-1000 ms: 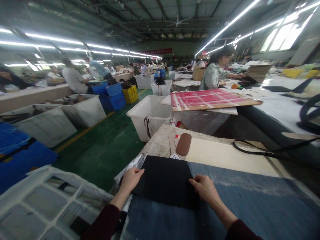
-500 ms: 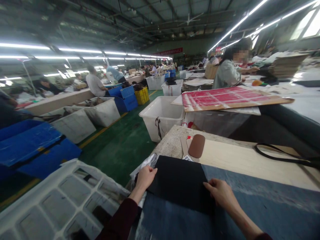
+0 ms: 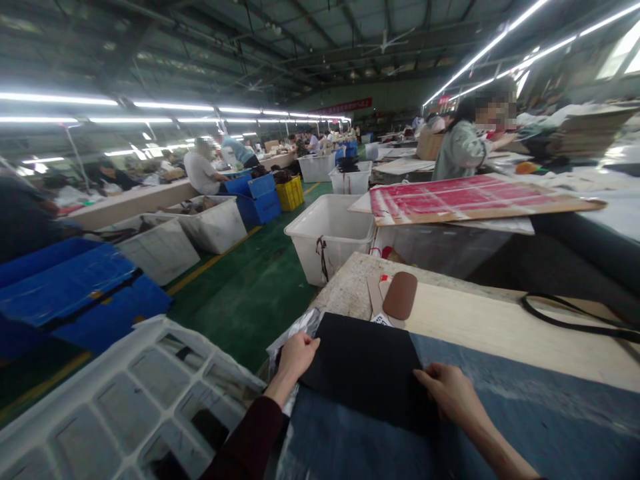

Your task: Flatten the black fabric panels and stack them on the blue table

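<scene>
pinching a black sheet (image 3: 367, 367) at its left edge, the left hand (image 3: 296, 355) clamps it; the right hand (image 3: 450, 392) grips its right edge, flat on the near blue mat (image 3: 525, 420) before a brown oval piece (image 3: 400, 295).

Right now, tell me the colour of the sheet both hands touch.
The sheet is plain black; the head view shows it best.

Black rectangular matte sheet (image 3: 367, 370): flat, unfolded, lying on blue-grey table covering (image 3: 525, 413), dead ahead of you at 12 o'clock. Your left hand (image 3: 296, 355) pinches its 9 o'clock edge, your right hand (image 3: 450, 393) its 3 o'clock edge. Far corners sit slightly skewed clockwise.
</scene>
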Available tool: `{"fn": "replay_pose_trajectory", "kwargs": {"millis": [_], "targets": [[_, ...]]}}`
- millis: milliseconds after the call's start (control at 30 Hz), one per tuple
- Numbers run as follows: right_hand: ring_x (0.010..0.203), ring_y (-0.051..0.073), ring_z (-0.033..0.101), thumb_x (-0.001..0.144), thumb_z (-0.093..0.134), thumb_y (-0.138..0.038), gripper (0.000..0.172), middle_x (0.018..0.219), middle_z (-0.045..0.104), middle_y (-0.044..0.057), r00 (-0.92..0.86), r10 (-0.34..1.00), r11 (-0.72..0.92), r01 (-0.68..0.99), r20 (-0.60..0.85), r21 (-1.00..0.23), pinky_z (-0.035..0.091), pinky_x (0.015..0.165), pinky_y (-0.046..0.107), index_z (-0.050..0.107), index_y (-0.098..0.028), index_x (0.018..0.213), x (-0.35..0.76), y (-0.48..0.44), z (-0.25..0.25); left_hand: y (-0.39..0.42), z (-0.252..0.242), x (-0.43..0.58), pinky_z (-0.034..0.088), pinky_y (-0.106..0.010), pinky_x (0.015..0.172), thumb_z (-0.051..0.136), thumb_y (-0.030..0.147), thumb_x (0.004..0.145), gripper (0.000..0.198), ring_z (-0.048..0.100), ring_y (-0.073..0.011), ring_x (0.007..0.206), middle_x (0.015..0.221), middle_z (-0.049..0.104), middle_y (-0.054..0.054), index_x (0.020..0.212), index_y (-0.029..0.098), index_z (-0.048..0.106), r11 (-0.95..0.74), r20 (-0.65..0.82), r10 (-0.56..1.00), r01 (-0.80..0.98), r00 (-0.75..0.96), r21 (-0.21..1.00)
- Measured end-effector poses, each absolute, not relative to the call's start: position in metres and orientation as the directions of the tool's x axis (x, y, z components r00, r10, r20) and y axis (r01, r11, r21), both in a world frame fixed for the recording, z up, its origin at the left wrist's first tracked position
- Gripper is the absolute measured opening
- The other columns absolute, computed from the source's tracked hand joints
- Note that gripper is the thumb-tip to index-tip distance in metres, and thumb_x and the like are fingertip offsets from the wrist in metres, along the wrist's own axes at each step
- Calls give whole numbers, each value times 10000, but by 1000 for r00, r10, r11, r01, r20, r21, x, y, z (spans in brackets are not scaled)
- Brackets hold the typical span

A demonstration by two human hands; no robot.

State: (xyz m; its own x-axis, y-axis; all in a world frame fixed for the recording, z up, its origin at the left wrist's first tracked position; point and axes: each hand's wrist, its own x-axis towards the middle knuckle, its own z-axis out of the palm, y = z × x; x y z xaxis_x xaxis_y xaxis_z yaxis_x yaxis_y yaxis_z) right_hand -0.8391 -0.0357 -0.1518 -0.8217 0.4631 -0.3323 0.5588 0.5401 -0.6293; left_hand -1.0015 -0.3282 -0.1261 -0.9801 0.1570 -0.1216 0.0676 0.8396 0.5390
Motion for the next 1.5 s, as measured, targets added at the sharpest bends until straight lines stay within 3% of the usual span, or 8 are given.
{"fn": "replay_pose_trajectory", "kwargs": {"millis": [333, 433, 533, 633, 767, 900, 1100, 1500], "targets": [[372, 138, 592, 872, 472, -405, 306, 514, 632, -5, -811, 470, 527, 575, -349, -626, 380, 387, 213, 578, -200, 672, -841, -37, -149, -329, -120, -999, 363, -253, 614, 558, 405, 841, 264, 614, -176, 693, 695, 666, -30, 738, 180, 649, 873, -130, 180, 97, -975, 478], [360, 134, 583, 868, 484, -383, 281, 515, 632, -3, -800, 490, 513, 585, -346, -628, 372, 384, 212, 587, -196, 686, -840, -38, -146, -325, -113, -990, 386, -286, 673, 569, 392, 835, 221, 620, -217, 773, 782, 667, -60, 858, 183, 638, 901, -78, 172, 125, -982, 417], [373, 129, 582, 853, 508, -361, 249, 527, 633, 0, -794, 511, 509, 588, -329, -629, 345, 379, 206, 591, -196, 686, -839, -40, -143, -313, -102, -975, 400, -337, 805, 536, 268, 850, 195, 580, -247, 967, 1034, 632, -89, 1025, 209, 598, 910, 159, 303, 335, -940, 245], [409, 120, 591, 843, 527, -366, 237, 556, 641, 1, -786, 533, 515, 595, -313, -617, 328, 393, 198, 593, -201, 686, -837, -41, -140, -295, -94, -957, 370, -370, 928, 471, 171, 872, 229, 512, -237, 1092, 1206, 562, -61, 1053, 236, 597, 766, 296, 570, 626, -766, 145], [425, 112, 582, 837, 537, -362, 221, 577, 646, 3, -785, 539, 526, 596, -304, -607, 327, 416, 200, 605, -202, 699, -836, -42, -136, -276, -100, -939, 384, -364, 923, 498, 203, 880, 226, 481, -227, 1130, 1225, 553, -44, 1077, 239, 602, 587, 240, 744, 782, -623, 211], [429, 117, 563, 812, 566, -344, 198, 567, 637, 3, -799, 529, 552, 579, -285, -600, 337, 445, 215, 607, -198, 685, -837, -40, -134, -271, -113, -934, 405, -350, 853, 502, 229, 885, 221, 491, -226, 1103, 1198, 563, -48, 1087, 236, 589, 618, 197, 727, 752, -658, 229], [713, 163, 604, 758, 631, -278, 76, 723, 664, 19, -839, 528, 632, 492, -132, -599, 363, 589, 230, 612, -206, 741, -855, -31, -121, -272, -116, -934, 392, -353, 857, 509, 223, 875, 221, 489, -225, 1090, 1187, 560, -45, 1084, 241, 579, 636, 217, 708, 740, -672, 219], [703, 147, 572, 674, 674, -154, 114, 726, 635, 5, -887, 440, 695, 436, -142, -571, 362, 608, 227, 649, -189, 780, -901, -20, -131, -272, -113, -935, 385, -354, 879, 519, 224, 869, 217, 481, -224, 1100, 1188, 555, -49, 1075, 240, 585, 643, 196, 694, 719, -693, 265]]}}
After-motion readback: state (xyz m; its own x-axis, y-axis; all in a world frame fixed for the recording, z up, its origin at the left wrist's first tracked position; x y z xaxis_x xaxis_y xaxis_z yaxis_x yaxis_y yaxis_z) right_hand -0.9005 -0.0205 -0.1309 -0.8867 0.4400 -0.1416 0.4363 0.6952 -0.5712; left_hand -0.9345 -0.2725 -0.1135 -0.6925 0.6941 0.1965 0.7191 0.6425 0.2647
